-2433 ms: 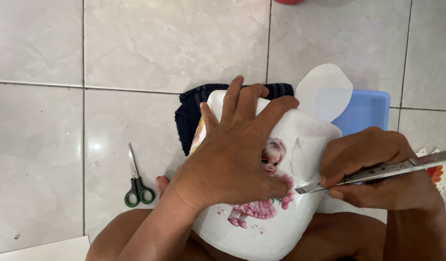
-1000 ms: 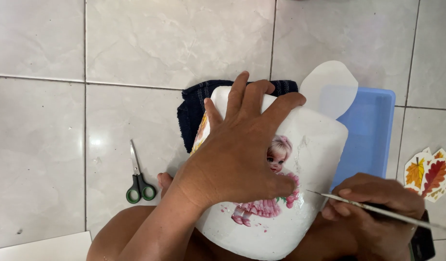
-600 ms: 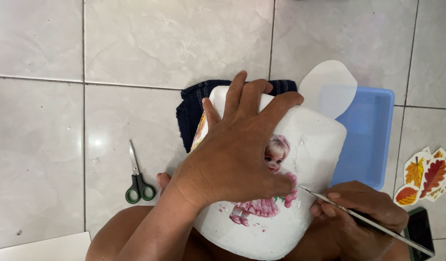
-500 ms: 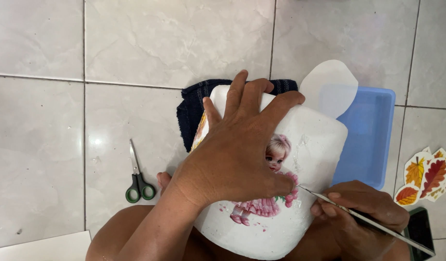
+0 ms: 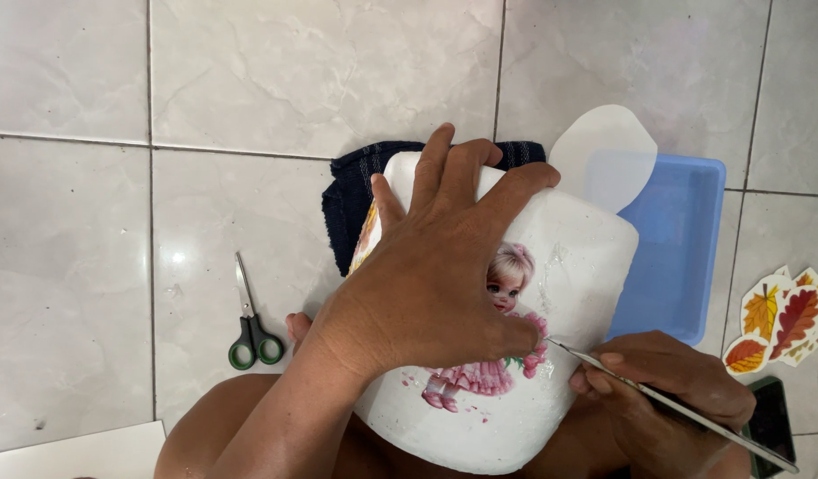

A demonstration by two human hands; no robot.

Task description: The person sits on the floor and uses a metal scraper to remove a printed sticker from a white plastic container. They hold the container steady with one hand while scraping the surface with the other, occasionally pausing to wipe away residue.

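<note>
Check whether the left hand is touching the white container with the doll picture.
Touching. The head view shows the left hand spread flat on the white container, palm and fingers pressed against its surface, partly covering the doll picture.

I see a large white rounded container with a rough, plaster-like surface (image 5: 568, 266) lying on its side across the lap, its far end resting over a dark blue folded cloth. On its upward face is a picture of a doll-like girl in a pink dress (image 5: 502, 337), partly covered. My left hand (image 5: 435, 293) is spread flat on the container, fingers pointing away, thumb beside the picture. A thin metal pointed tool (image 5: 666, 406) lies slanted at the container's right lower edge, its tip touching the surface just beside the picture; my right hand (image 5: 666, 381) pinches it.
</note>
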